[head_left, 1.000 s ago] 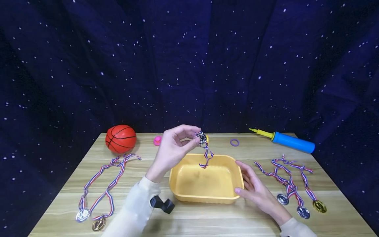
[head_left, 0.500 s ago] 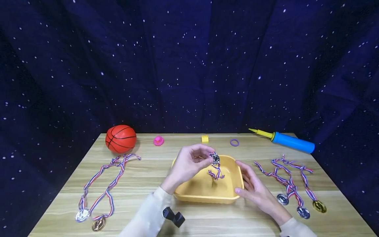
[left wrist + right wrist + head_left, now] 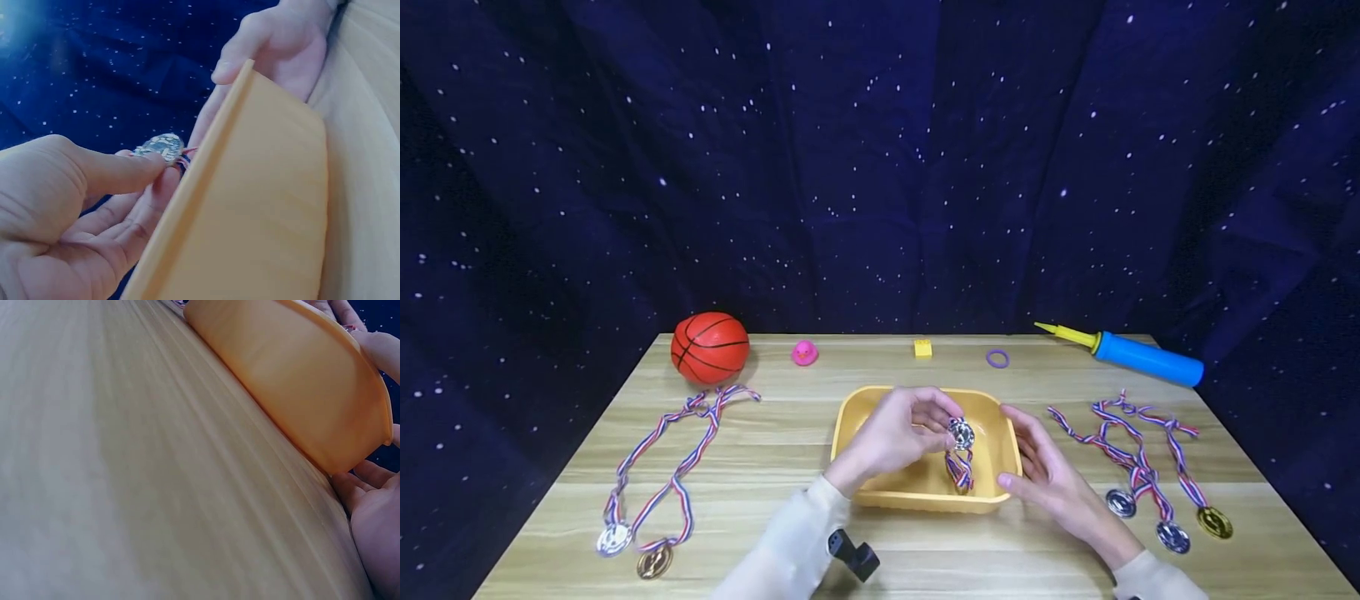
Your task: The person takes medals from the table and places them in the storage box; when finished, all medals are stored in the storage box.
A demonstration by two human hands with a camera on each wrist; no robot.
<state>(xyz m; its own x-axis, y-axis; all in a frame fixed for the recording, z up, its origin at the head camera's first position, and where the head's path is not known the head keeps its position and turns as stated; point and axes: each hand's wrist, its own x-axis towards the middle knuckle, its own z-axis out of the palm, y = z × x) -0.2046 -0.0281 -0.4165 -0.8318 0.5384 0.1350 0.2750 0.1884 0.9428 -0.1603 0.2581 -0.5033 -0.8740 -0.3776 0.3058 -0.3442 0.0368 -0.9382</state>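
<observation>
My left hand (image 3: pixel 902 437) pinches a silver medal (image 3: pixel 961 433) between thumb and fingers, inside a yellow plastic basin (image 3: pixel 887 500). The medal's red, white and blue ribbon (image 3: pixel 958 471) hangs down toward the basin floor. In the left wrist view the medal (image 3: pixel 164 147) shows at the fingertips, just past the basin's rim (image 3: pixel 206 162). My right hand (image 3: pixel 1052 479) holds the basin's right end, the thumb at the front corner and the fingers along the side. In the right wrist view its fingers (image 3: pixel 369 478) touch the basin's lower edge.
Two ribboned medals (image 3: pixel 655 562) lie at left; several more (image 3: pixel 1172 537) lie at right. Along the back stand a red basketball (image 3: pixel 710 347), a pink duck (image 3: pixel 805 353), a yellow block (image 3: pixel 922 349), a purple ring (image 3: pixel 997 358) and a blue pump (image 3: pixel 1150 360).
My left hand has lowered the medal and carried it rightward, from above the basin's back edge down into the basin. The right hand stays at the basin's right end.
</observation>
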